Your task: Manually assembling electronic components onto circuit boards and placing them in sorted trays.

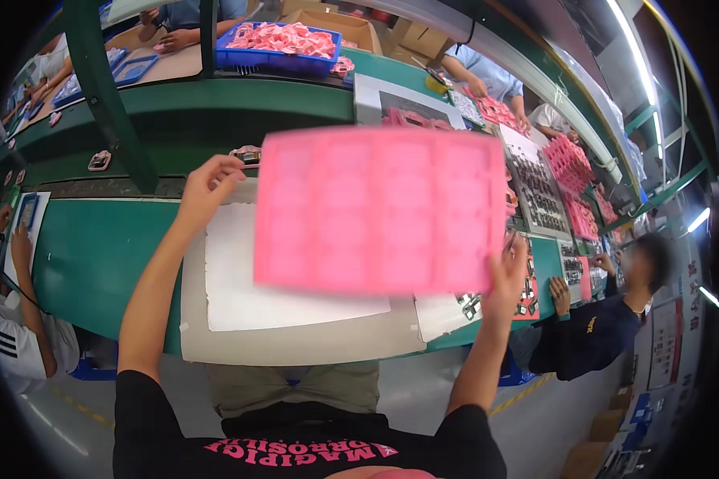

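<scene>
A pink plastic tray (pixel 382 211) with a grid of shallow compartments is raised over the work table, slightly blurred. At its lower right corner my right hand (pixel 506 279) grips the edge. My left hand (pixel 210 190) is off the tray, to its left, fingers loosely curled with a gap to the thumb and nothing visible in them. Just beyond those fingertips, a small pink-framed part (pixel 246 155) lies by the conveyor edge, partly behind the tray. Below the tray is a white sheet (pixel 244 275) on a grey mat (pixel 295 348).
Small electronic parts (pixel 469 306) lie right of the mat. A blue bin (pixel 276 60) of pink pieces stands across the conveyor. Stacked pink trays (pixel 567 164) are at the far right. A green post (pixel 112 96) rises left. Co-workers sit on both sides and opposite.
</scene>
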Available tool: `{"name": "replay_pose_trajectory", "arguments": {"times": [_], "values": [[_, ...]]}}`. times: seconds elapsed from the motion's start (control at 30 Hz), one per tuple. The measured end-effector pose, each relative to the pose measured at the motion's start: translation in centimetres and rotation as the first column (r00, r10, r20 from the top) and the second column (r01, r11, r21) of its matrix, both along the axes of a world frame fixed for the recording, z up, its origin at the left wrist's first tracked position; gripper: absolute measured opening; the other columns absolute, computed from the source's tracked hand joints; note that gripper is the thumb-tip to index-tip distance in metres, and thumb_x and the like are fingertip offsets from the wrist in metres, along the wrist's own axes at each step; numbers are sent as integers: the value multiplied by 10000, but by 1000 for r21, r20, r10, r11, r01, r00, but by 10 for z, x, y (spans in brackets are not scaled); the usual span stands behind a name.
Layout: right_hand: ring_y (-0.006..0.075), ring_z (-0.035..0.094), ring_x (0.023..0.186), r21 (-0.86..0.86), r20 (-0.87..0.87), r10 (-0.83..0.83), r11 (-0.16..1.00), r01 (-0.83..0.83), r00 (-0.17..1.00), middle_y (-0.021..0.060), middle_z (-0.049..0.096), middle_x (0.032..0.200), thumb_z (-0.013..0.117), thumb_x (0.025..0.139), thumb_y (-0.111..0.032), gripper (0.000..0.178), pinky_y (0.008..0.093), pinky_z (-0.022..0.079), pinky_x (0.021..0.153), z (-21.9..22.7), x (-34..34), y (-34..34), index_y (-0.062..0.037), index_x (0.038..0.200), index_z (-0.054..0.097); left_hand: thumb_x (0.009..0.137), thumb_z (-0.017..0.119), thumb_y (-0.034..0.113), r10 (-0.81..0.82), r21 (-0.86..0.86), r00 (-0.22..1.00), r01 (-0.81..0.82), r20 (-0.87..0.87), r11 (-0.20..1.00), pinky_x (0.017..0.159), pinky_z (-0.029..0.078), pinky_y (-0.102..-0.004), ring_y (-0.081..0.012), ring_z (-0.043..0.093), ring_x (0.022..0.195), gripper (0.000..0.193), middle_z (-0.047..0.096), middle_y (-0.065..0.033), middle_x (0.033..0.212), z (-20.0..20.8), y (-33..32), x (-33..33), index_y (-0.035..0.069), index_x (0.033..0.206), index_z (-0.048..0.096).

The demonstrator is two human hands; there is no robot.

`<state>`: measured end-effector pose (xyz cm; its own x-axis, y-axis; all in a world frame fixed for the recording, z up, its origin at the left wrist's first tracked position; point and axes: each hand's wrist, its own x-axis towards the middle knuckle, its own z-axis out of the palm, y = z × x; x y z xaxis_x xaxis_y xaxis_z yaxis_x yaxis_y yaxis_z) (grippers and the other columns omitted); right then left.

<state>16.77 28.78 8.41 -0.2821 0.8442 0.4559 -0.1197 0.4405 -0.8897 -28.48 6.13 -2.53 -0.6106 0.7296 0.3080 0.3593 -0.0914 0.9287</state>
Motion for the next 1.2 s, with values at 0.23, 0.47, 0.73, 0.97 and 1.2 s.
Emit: {"name": "replay_pose_trajectory", "arguments": {"times": [0.23,0.47,0.73,0.97,1.2], "values": [[127,606,668,-199,160,-38,978,70,986,155,689,1114,741,1009,-212,512,233,425,503,40,-77,242,29,1427,569,949,687,34,-219,-214,962,182,-161,960,692,484,-255,-126,617,753,205,780,-25,954,-11,5,44,61,1133,774],[212,517,542,-138,454,-206,945,297,867,121,691,830,754,949,-463,467,364,435,515,23,-142,425,-8,1054,749,914,721,25,-310,-322,905,212,-291,923,676,474,-267,-156,607,726,172,782,-27,926,-21,10,51,62,1063,799],[272,631,706,151,614,-424,891,429,665,141,760,873,744,937,-484,493,384,516,678,-19,-47,474,-7,1046,808,922,713,32,-289,-353,933,202,-216,914,671,461,-244,-136,599,710,160,781,-28,909,-7,15,55,53,1059,792],[216,651,734,160,722,-384,902,401,576,107,790,882,763,920,-454,476,324,513,693,-56,65,445,-10,1077,835,985,664,97,-344,-367,938,335,42,868,672,473,-225,-109,619,732,205,781,-45,949,62,92,94,59,1168,749],[140,628,679,-103,709,-153,943,316,689,67,785,862,779,920,-393,418,266,488,629,-61,71,415,-11,1082,833,1027,699,258,-239,-297,934,315,266,901,662,509,-255,-132,655,818,369,770,-70,1134,79,222,120,26,1314,690]]}}
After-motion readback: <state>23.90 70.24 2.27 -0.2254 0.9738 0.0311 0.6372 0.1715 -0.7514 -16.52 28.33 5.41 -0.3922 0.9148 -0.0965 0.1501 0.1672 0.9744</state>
